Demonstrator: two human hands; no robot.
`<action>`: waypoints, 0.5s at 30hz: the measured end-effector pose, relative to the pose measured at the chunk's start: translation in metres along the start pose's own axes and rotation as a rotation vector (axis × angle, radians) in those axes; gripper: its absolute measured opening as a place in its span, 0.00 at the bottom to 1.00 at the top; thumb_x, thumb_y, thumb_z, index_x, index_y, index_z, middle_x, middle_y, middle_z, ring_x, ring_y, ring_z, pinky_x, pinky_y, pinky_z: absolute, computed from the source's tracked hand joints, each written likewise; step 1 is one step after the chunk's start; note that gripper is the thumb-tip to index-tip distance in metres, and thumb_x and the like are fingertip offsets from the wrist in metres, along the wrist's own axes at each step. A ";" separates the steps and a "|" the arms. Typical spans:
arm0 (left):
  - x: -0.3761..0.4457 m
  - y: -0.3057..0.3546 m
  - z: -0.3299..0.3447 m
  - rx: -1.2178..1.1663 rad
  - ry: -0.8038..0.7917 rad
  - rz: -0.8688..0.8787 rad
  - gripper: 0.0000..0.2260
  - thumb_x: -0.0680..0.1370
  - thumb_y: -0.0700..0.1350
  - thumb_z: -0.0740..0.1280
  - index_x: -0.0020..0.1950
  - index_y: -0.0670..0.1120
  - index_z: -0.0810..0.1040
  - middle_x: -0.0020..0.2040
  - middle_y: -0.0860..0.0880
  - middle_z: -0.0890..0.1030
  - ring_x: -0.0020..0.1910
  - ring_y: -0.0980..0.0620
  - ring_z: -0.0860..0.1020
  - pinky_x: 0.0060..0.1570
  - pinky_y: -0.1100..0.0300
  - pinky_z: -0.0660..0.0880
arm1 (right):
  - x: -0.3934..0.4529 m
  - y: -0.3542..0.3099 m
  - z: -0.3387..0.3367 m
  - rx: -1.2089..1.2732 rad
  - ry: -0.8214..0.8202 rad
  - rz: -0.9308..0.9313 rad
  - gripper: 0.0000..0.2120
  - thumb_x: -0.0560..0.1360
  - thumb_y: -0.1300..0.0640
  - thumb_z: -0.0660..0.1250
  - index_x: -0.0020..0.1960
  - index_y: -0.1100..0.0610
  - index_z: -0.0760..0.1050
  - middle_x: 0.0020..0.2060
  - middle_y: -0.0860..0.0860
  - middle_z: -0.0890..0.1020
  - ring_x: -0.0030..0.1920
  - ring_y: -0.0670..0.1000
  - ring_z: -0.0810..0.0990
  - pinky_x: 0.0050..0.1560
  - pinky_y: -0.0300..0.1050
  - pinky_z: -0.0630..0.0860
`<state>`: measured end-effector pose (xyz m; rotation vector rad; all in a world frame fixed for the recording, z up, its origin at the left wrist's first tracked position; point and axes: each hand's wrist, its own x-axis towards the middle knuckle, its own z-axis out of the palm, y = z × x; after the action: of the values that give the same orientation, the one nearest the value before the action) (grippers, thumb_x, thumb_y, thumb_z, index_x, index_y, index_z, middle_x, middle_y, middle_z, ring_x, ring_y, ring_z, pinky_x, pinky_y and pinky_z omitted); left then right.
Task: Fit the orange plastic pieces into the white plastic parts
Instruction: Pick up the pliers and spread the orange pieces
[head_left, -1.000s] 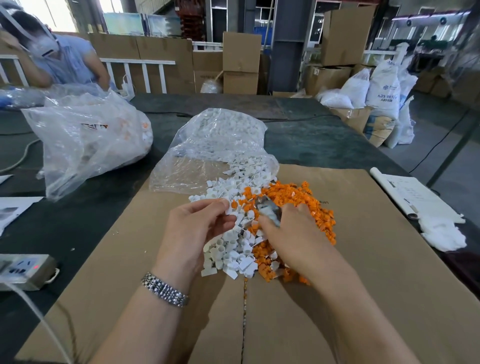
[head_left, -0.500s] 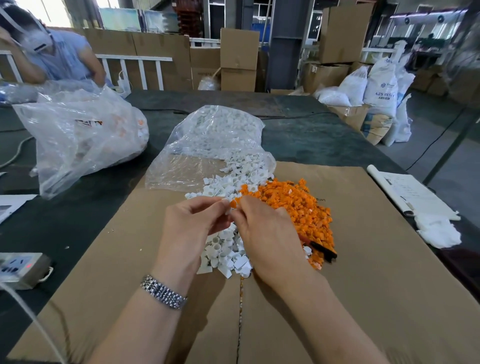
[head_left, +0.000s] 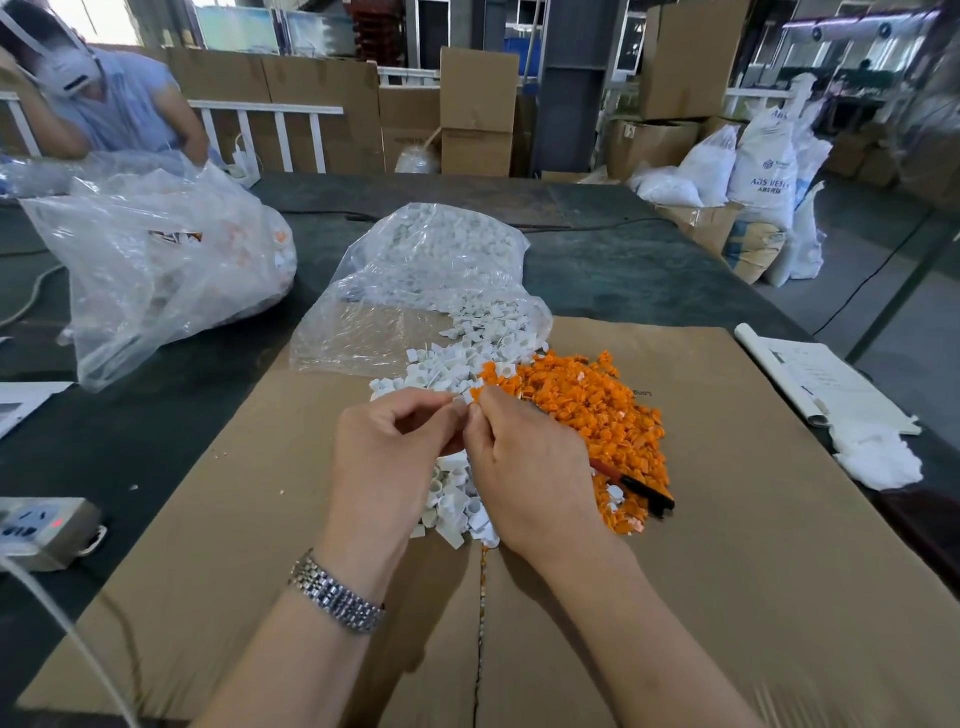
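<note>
Left hand (head_left: 387, 457) and right hand (head_left: 530, 467) meet fingertip to fingertip, fingers curled, pinching 1 white part (head_left: 469, 397) above the white pile (head_left: 457, 499); orange pieces (head_left: 597, 410) just beside

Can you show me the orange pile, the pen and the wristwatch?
Orange pile (head_left: 597, 410), head view, middle of the heap.
Pen (head_left: 647, 493), head view, black barrel.
Wristwatch (head_left: 337, 597), head view, metal band.

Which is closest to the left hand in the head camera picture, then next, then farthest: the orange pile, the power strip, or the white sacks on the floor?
From the left hand:
1. Orange pile, just to its right on the cardboard.
2. Power strip, far left on the dark table edge.
3. White sacks, far back right on the floor beyond the table.
</note>
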<state>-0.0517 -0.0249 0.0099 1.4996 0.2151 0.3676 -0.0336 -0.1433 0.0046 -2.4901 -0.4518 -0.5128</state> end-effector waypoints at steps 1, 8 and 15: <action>-0.001 0.000 0.000 0.009 0.007 0.007 0.03 0.75 0.36 0.75 0.47 0.42 0.87 0.38 0.47 0.87 0.39 0.52 0.87 0.38 0.67 0.80 | 0.000 0.000 0.002 0.018 0.011 0.012 0.15 0.83 0.54 0.58 0.38 0.52 0.62 0.27 0.45 0.63 0.27 0.47 0.63 0.28 0.41 0.53; 0.001 -0.002 -0.007 0.000 0.001 -0.050 0.03 0.75 0.36 0.75 0.46 0.42 0.87 0.37 0.45 0.87 0.37 0.51 0.86 0.36 0.68 0.79 | -0.006 0.004 0.006 0.054 0.007 -0.081 0.13 0.84 0.55 0.58 0.41 0.54 0.66 0.32 0.47 0.69 0.31 0.49 0.66 0.30 0.44 0.59; 0.042 -0.012 -0.060 0.283 0.162 -0.081 0.06 0.76 0.41 0.75 0.40 0.50 0.87 0.37 0.50 0.87 0.38 0.51 0.86 0.43 0.56 0.85 | -0.001 0.049 -0.004 0.087 -0.032 0.076 0.06 0.83 0.53 0.61 0.47 0.51 0.73 0.41 0.44 0.76 0.40 0.45 0.74 0.39 0.42 0.72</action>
<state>-0.0330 0.0456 -0.0024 1.7343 0.4709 0.4064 -0.0156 -0.1847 -0.0146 -2.4242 -0.3821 -0.4144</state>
